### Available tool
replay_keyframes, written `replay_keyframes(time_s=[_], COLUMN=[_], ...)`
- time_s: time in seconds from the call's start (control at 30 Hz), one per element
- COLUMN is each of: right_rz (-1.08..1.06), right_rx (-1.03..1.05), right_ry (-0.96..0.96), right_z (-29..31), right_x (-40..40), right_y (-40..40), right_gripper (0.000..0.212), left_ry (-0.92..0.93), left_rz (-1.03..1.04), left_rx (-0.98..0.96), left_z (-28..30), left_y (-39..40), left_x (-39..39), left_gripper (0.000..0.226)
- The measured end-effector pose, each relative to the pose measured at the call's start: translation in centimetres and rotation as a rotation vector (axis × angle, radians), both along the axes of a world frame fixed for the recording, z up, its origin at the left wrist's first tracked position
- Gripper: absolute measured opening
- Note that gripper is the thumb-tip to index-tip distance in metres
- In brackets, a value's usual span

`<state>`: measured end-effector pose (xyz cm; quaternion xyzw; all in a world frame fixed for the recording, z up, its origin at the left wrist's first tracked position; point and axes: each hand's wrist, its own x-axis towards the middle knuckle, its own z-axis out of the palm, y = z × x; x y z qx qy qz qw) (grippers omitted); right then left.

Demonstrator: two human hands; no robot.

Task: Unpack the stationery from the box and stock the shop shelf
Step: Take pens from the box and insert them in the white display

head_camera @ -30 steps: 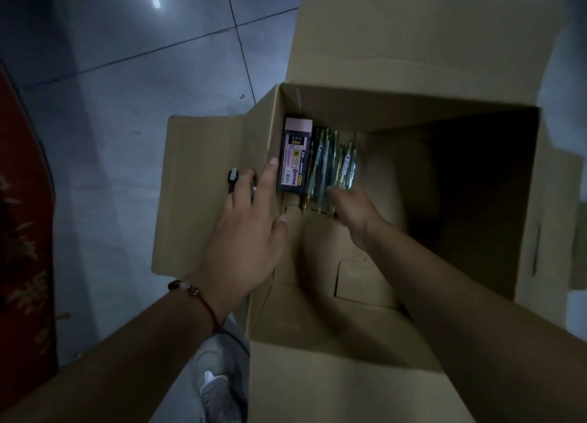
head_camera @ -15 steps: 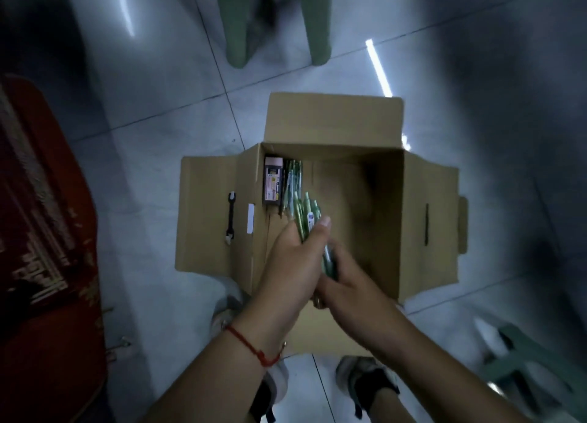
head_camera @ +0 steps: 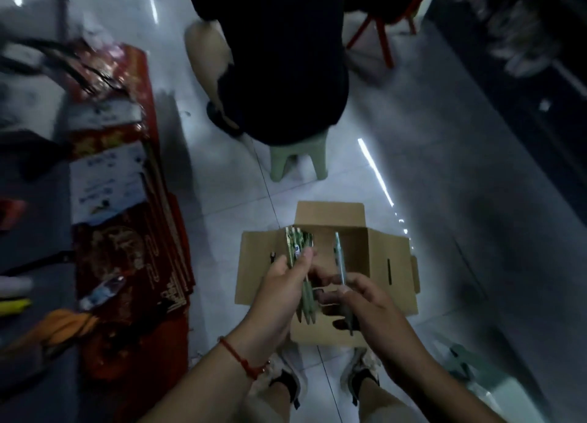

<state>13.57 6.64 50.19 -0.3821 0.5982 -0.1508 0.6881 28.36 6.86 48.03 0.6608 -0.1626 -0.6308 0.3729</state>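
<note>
I am holding a bunch of green pens (head_camera: 300,264) in my left hand (head_camera: 282,291), fingers curled round the bundle and the thumb pressing across its front. The pens are slim and pale green, with darker patterned upper barrels and a small white label near the thumb; the print on that label is too blurred for me to read. They are standing tilted, upper ends over the far left corner of the cardboard box (head_camera: 374,260), lower ends pointing toward its near edge.

My right hand (head_camera: 365,305) is pinching a single teal pen (head_camera: 339,260) between thumb and fingers, holding it nearly upright above the middle of the box, well clear of the bundle. Any writing on it is not legible.

The box is sitting open on the pale tiled floor (head_camera: 444,175), all flaps folded outward, a slot handle cut in its right flap. My shoes (head_camera: 362,375) are just beside its near edge. A red cord bracelet (head_camera: 238,357) is circling my left wrist.

Beyond the far flap a green plastic stool (head_camera: 297,162) is carrying a person in dark clothing (head_camera: 286,57). Along the left, red printed packets (head_camera: 127,264) with white cards on top are lying in a stack; their lettering is smeared.
</note>
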Motion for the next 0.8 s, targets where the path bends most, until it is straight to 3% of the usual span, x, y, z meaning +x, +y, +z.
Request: replay_keyframes(time_s=[0.07, 0.2, 0.37, 0.47, 0.63, 0.8], right_rz=[0.004, 0.08, 0.234, 0.401, 0.663, 1.009], right_rx=[-0.092, -0.286, -0.432, -0.538, -0.706, -0.851], right_ry=[-0.023, -0.04, -0.024, -0.007, -0.06, -0.133], right_z=[4.2, 9.7, 13.1, 14.2, 16.9, 18.9], right_x=[0.9, 2.2, 2.2, 1.5, 1.9, 5.4], right_y=[1.0, 2.5, 3.3, 3.0, 1.6, 2.2], right_gripper=[0.016, 0.015, 0.017, 0.015, 0.019, 0.016], left_ry=[-0.094, -0.38, -0.771, -0.867, -1.035, -1.114], left_rz=[-0.028, -0.178, -0.32, -0.265, -0.073, 0.154], left_rx=[-0.097, -0.317, -0.429, -0.423, -0.368, -0.19], left_z=[4.8, 12.0, 17.1, 18.7, 20.6, 22.1], left_y=[1.6, 4.5, 8.4, 10.7, 15.5, 21.2], left_x=[1.4, 3.4, 4.8, 4.5, 3.3, 2.8], left_gripper=[0.037, 0.009, 0.018, 0.038, 0.027, 0.033])
